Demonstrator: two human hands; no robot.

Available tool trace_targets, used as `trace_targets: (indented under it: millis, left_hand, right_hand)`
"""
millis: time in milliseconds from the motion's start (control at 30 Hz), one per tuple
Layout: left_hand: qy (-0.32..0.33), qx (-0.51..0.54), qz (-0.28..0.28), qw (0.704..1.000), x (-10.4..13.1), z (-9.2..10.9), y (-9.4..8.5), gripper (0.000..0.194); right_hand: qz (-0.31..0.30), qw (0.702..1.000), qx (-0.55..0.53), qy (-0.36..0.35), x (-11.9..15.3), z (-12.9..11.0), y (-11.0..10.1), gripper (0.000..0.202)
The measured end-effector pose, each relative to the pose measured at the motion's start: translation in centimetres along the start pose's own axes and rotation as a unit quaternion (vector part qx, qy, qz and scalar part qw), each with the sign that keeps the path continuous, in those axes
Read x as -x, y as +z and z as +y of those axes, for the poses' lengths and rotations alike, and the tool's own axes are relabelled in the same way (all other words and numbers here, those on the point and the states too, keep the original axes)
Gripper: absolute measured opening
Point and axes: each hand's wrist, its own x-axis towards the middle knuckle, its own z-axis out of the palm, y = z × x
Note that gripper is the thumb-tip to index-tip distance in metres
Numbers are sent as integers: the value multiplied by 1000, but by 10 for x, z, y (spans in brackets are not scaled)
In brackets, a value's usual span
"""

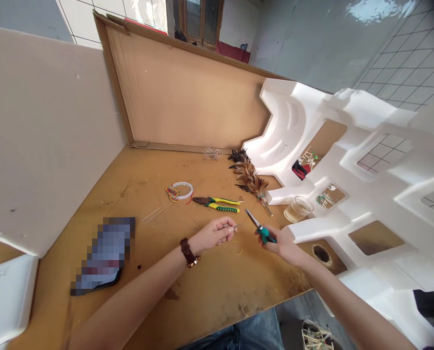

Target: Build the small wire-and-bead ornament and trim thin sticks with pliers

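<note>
My left hand [218, 232], with a dark watch at its wrist, pinches a thin, short piece whose tip sticks out toward the right; its kind is too small to make out. My right hand [280, 245] grips scissors [266, 234] with teal handles, their narrow blades pointing up and left, a little apart from the left fingertips. Beyond the hands lie yellow-green combination pliers [217, 203]. A small thin yellow loop [235, 248] rests on the table below the left fingers. A feather bundle [248, 175] with brown and black plumes lies farther back, its stem toward the right hand.
A white ring with coloured threads [182, 191] and thin straight wires [156, 212] lie left of the pliers. Tangled wire [213, 154] sits at the back. A glass cup [299, 209] stands by the white moulded panel [286, 121]. A blurred dark phone-like object [107, 253] lies at left.
</note>
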Motion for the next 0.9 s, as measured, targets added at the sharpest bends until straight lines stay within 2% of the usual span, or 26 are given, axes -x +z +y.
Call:
trace_targets:
  millis: [200,433,600,767,900]
  left_hand:
    - [-4,18,2,1000,-1,-1,0,23]
    - [-32,41,24,998,-2,-4,-2,26]
    - [-56,127,36,990,-3,-6,-6,29]
    - [-13,120,68,990,-6,-12,-10,27]
    - [38,54,134,989,-12,-20,-15,26]
  right_hand:
    - [-25,997,68,-7,3,2,5,20]
    - [41,982,186,-6,0,4,8,15]
    - [80,983,167,20,-8,12,9,17]
    - [109,975,186,53,-13,33,11,17]
    - [134,980,129,64,-17,48,12,13]
